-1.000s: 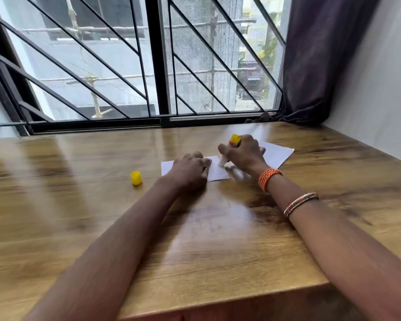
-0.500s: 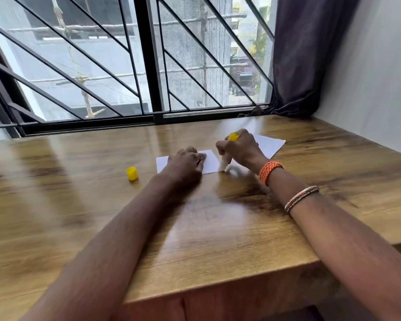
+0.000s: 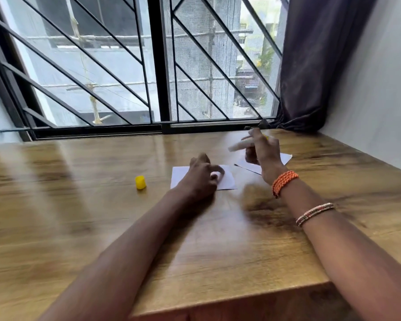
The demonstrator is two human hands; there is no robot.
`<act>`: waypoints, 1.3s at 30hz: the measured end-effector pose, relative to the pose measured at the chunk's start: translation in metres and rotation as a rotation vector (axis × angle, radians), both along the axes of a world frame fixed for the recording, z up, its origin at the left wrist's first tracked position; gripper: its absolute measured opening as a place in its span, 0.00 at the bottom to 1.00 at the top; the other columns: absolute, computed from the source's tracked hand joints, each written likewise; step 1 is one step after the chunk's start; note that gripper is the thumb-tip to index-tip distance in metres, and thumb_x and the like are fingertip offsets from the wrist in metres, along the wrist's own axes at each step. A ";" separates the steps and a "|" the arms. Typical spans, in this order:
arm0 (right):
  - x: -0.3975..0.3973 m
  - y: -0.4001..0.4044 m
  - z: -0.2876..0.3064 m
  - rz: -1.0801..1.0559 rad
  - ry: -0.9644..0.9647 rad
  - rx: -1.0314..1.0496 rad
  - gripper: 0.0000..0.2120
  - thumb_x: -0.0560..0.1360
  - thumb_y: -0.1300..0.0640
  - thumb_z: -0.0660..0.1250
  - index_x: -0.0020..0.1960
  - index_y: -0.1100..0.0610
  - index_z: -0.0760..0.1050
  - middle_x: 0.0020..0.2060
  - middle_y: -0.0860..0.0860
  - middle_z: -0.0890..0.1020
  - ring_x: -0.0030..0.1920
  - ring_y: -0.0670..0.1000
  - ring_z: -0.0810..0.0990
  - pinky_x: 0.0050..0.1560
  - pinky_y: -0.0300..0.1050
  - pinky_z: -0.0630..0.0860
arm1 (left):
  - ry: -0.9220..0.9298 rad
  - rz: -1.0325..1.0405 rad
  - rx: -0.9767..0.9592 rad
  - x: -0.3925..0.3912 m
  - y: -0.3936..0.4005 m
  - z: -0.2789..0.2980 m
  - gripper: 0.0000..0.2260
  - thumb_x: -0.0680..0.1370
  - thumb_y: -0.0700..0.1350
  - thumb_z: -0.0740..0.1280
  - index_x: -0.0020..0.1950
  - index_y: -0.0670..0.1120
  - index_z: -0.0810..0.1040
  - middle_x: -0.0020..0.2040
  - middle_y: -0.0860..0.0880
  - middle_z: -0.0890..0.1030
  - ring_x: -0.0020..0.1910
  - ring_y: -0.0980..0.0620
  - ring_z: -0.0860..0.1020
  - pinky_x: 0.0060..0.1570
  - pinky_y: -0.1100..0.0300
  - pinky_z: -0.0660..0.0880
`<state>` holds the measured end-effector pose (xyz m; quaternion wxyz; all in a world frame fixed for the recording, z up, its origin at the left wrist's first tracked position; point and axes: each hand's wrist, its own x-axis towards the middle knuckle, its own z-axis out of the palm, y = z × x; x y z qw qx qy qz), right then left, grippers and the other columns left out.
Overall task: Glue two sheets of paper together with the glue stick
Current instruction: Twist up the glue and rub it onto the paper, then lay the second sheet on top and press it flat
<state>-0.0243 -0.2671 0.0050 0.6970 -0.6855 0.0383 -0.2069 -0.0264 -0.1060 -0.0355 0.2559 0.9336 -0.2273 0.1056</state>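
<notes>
Two small white sheets lie on the wooden table. My left hand [image 3: 200,176] rests on the nearer sheet [image 3: 227,181], fingers curled and pressing it flat. The second sheet [image 3: 285,158] lies just right of it, partly hidden behind my right hand [image 3: 263,150]. That hand is raised above the table and grips the glue stick [image 3: 240,144], a white tube that points left with its tip in the air; the hand and tube are blurred. The yellow glue cap [image 3: 140,182] stands alone on the table, left of the sheets.
The table [image 3: 218,251] runs up to a barred window [image 3: 158,66] at the back. A dark curtain [image 3: 320,61] hangs in the back right corner beside a pale wall [image 3: 380,100]. The table's front edge is near me at the bottom.
My right hand has lifted the glue stick off the near sheet's right edge and swung it up and to the right. My left hand stays on the sheet.
</notes>
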 end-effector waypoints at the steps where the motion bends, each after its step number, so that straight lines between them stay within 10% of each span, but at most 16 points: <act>1: -0.001 0.002 0.001 0.009 0.017 0.031 0.15 0.75 0.54 0.61 0.35 0.59 0.79 0.24 0.52 0.82 0.21 0.46 0.73 0.24 0.36 0.70 | -0.004 0.007 -0.038 -0.001 -0.003 0.000 0.13 0.76 0.37 0.60 0.57 0.45 0.79 0.56 0.41 0.67 0.60 0.43 0.66 0.57 0.66 0.59; 8: 0.001 0.017 0.003 0.238 0.091 0.166 0.04 0.78 0.58 0.66 0.49 0.58 0.76 0.39 0.49 0.78 0.39 0.47 0.76 0.42 0.43 0.72 | -0.129 0.077 -0.328 0.004 0.022 0.023 0.14 0.72 0.28 0.57 0.49 0.39 0.79 0.48 0.45 0.70 0.44 0.49 0.73 0.40 0.79 0.67; 12: 0.003 0.044 0.005 0.327 0.099 -0.034 0.11 0.78 0.59 0.66 0.60 0.60 0.75 0.48 0.51 0.83 0.43 0.48 0.77 0.40 0.39 0.68 | -0.211 0.081 -0.360 0.003 0.068 0.039 0.15 0.70 0.29 0.58 0.45 0.43 0.81 0.42 0.49 0.79 0.38 0.53 0.75 0.38 0.68 0.69; 15: 0.005 0.083 0.007 0.422 0.049 -0.078 0.09 0.75 0.67 0.67 0.54 0.61 0.72 0.52 0.60 0.82 0.44 0.53 0.80 0.38 0.32 0.76 | -0.232 0.168 -0.325 0.002 0.116 0.037 0.15 0.72 0.30 0.58 0.44 0.44 0.81 0.41 0.52 0.80 0.38 0.58 0.76 0.38 0.77 0.68; 17: 0.011 0.112 0.004 0.454 0.047 -0.154 0.09 0.74 0.70 0.66 0.52 0.62 0.70 0.53 0.67 0.81 0.47 0.58 0.81 0.52 0.44 0.79 | -0.228 0.265 -0.302 0.001 0.147 0.031 0.15 0.72 0.30 0.58 0.45 0.44 0.81 0.42 0.51 0.80 0.40 0.55 0.76 0.37 0.80 0.66; 22: 0.034 0.174 -0.005 0.418 0.033 -0.383 0.11 0.72 0.68 0.70 0.50 0.60 0.70 0.48 0.63 0.81 0.53 0.60 0.81 0.58 0.55 0.77 | -0.085 0.435 -0.316 0.004 0.188 0.011 0.14 0.73 0.31 0.58 0.49 0.42 0.81 0.46 0.43 0.82 0.46 0.48 0.79 0.45 0.64 0.70; 30: 0.054 0.203 -0.025 0.393 0.030 -0.520 0.15 0.70 0.66 0.72 0.52 0.62 0.70 0.43 0.58 0.79 0.43 0.53 0.77 0.41 0.40 0.77 | -0.076 0.443 -0.254 0.010 0.179 0.004 0.13 0.73 0.37 0.58 0.50 0.48 0.79 0.49 0.44 0.83 0.52 0.43 0.79 0.53 0.52 0.75; 39: 0.042 0.153 0.007 0.287 0.015 -0.639 0.17 0.68 0.64 0.68 0.56 0.58 0.74 0.51 0.54 0.79 0.54 0.54 0.77 0.56 0.54 0.76 | -0.419 0.378 -0.244 -0.016 0.142 0.029 0.07 0.72 0.45 0.57 0.42 0.48 0.75 0.31 0.45 0.80 0.35 0.39 0.77 0.35 0.54 0.70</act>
